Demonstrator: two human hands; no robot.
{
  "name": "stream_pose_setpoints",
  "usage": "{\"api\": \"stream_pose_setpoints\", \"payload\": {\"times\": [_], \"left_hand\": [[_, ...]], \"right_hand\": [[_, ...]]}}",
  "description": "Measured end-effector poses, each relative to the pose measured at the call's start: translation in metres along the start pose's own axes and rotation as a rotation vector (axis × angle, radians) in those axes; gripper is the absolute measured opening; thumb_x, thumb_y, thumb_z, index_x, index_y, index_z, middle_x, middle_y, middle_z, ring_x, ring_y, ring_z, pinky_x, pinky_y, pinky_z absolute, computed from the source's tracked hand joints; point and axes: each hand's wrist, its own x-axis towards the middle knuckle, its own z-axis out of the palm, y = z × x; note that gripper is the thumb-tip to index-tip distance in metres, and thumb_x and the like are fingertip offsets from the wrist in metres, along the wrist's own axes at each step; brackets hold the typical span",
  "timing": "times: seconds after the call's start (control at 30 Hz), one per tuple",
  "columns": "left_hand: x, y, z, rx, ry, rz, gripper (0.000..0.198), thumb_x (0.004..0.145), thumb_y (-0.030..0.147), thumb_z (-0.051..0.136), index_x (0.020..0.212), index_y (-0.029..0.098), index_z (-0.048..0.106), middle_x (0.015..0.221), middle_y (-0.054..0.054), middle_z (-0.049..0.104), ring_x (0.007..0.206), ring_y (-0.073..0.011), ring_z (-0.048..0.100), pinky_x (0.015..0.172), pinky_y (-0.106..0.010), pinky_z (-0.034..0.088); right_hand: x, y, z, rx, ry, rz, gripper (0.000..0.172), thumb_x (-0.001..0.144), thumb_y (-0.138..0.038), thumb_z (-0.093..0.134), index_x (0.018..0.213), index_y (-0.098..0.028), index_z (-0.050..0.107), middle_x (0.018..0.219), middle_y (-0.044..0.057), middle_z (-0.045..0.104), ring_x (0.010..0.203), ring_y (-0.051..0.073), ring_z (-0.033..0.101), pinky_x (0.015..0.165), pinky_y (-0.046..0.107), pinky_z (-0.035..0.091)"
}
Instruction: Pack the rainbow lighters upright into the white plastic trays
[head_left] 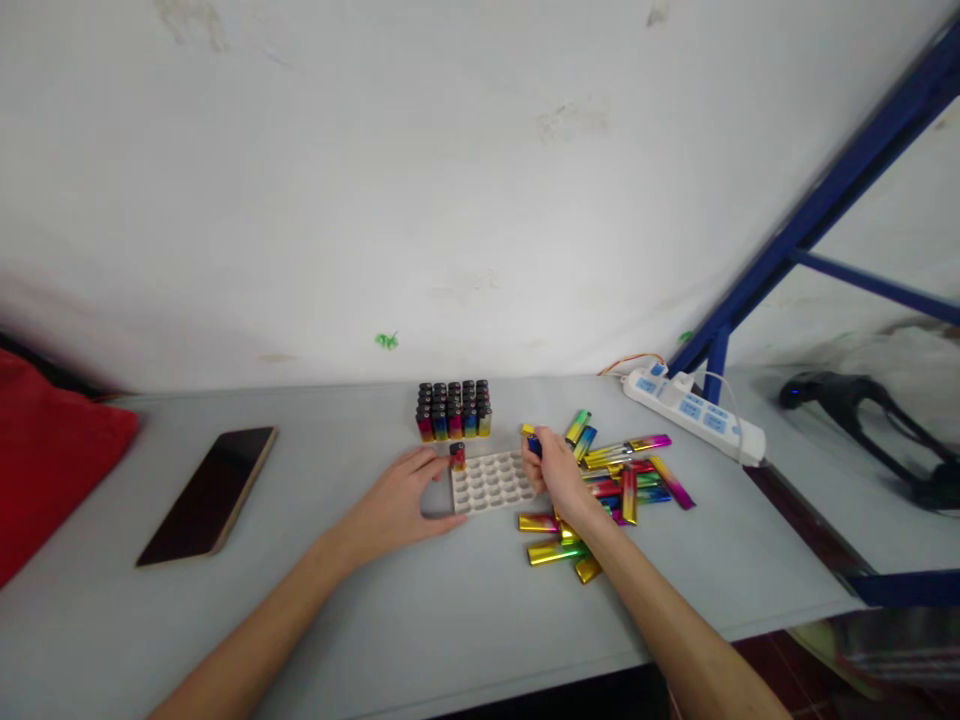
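A white tray (491,487) with rows of empty sockets lies at the table's middle. One lighter (457,456) stands upright in its far left corner. My left hand (401,503) rests flat on the table against the tray's left edge, fingers spread. My right hand (553,475) is at the tray's right edge, fingers pinched around a blue and yellow lighter (532,441). A loose heap of shiny multicoloured lighters (626,478) lies to the right of that hand.
A filled block of upright lighters (453,408) stands behind the tray. A dark phone (210,495) lies at the left, red cloth (45,455) beyond it. A white power strip (694,410) sits at the back right, beside a blue metal frame (795,245).
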Motion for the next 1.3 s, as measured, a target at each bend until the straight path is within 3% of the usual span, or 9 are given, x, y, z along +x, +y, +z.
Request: {"api": "stream_pose_setpoints", "payload": {"times": [0.23, 0.5, 0.67, 0.77, 0.9, 1.03, 1.13, 1.3], "left_hand": [[0.000, -0.001, 0.001, 0.019, -0.005, -0.009, 0.048, 0.086, 0.056, 0.092, 0.114, 0.022, 0.074, 0.108, -0.008, 0.075, 0.103, -0.0309, 0.074, 0.096, -0.044, 0.063], [-0.001, -0.001, 0.002, 0.022, 0.002, -0.009, 0.049, 0.087, 0.057, 0.092, 0.114, 0.022, 0.073, 0.110, -0.008, 0.076, 0.105, -0.0314, 0.074, 0.098, -0.045, 0.063], [0.000, 0.000, 0.001, 0.027, 0.008, 0.004, 0.045, 0.086, 0.055, 0.093, 0.109, 0.022, 0.072, 0.109, -0.008, 0.076, 0.105, -0.0312, 0.075, 0.098, -0.044, 0.064], [0.000, 0.001, 0.001, 0.036, 0.011, 0.003, 0.045, 0.085, 0.054, 0.094, 0.108, 0.022, 0.072, 0.110, -0.008, 0.077, 0.107, -0.0318, 0.075, 0.099, -0.044, 0.064], [0.000, 0.001, 0.002, 0.030, 0.007, -0.009, 0.046, 0.083, 0.053, 0.096, 0.109, 0.023, 0.072, 0.111, -0.009, 0.077, 0.108, -0.0330, 0.075, 0.100, -0.046, 0.064], [0.001, 0.001, 0.003, 0.010, -0.002, -0.015, 0.048, 0.082, 0.053, 0.096, 0.111, 0.023, 0.072, 0.114, -0.010, 0.079, 0.110, -0.0342, 0.076, 0.102, -0.048, 0.064], [0.001, 0.001, 0.004, 0.003, -0.002, -0.001, 0.049, 0.084, 0.052, 0.095, 0.117, 0.023, 0.073, 0.121, -0.011, 0.080, 0.117, -0.0352, 0.076, 0.108, -0.049, 0.063], [0.001, 0.003, 0.003, 0.010, -0.017, -0.015, 0.052, 0.085, 0.052, 0.095, 0.122, 0.022, 0.074, 0.128, -0.013, 0.080, 0.124, -0.0371, 0.075, 0.112, -0.051, 0.062]], "right_hand": [[0.004, 0.002, -0.003, 0.008, -0.001, -0.026, 0.065, 0.094, -0.082, 0.053, 0.059, -0.029, 0.039, 0.048, -0.006, 0.032, 0.042, 0.012, 0.026, 0.043, 0.029, 0.020], [0.002, 0.005, -0.002, -0.023, -0.018, -0.056, 0.055, 0.094, -0.068, 0.049, 0.057, -0.029, 0.039, 0.048, -0.008, 0.028, 0.044, 0.011, 0.021, 0.042, 0.026, 0.016], [0.004, 0.008, -0.001, 0.000, -0.079, -0.065, 0.070, 0.093, -0.092, 0.050, 0.069, -0.026, 0.053, 0.053, -0.009, 0.032, 0.046, 0.011, 0.025, 0.045, 0.027, 0.022], [0.004, 0.011, 0.000, -0.037, -0.102, -0.209, 0.072, 0.098, -0.093, 0.050, 0.091, -0.024, 0.067, 0.065, -0.005, 0.048, 0.053, 0.015, 0.041, 0.050, 0.029, 0.035], [0.000, 0.013, -0.001, -0.274, -0.156, -0.434, 0.055, 0.109, -0.076, 0.054, 0.108, -0.024, 0.073, 0.078, 0.000, 0.063, 0.072, 0.021, 0.062, 0.070, 0.034, 0.053], [-0.003, 0.012, 0.002, -0.436, -0.213, -0.638, 0.036, 0.111, -0.057, 0.066, 0.105, -0.022, 0.076, 0.095, 0.006, 0.073, 0.086, 0.023, 0.070, 0.082, 0.036, 0.058], [-0.005, 0.013, 0.007, -0.532, -0.187, -0.795, 0.028, 0.111, -0.048, 0.071, 0.111, -0.021, 0.079, 0.103, 0.009, 0.074, 0.095, 0.025, 0.071, 0.088, 0.038, 0.060], [-0.004, 0.020, 0.012, -0.605, -0.243, -0.863, 0.029, 0.118, -0.040, 0.059, 0.128, -0.019, 0.077, 0.101, 0.009, 0.079, 0.090, 0.024, 0.074, 0.087, 0.036, 0.061]]}}
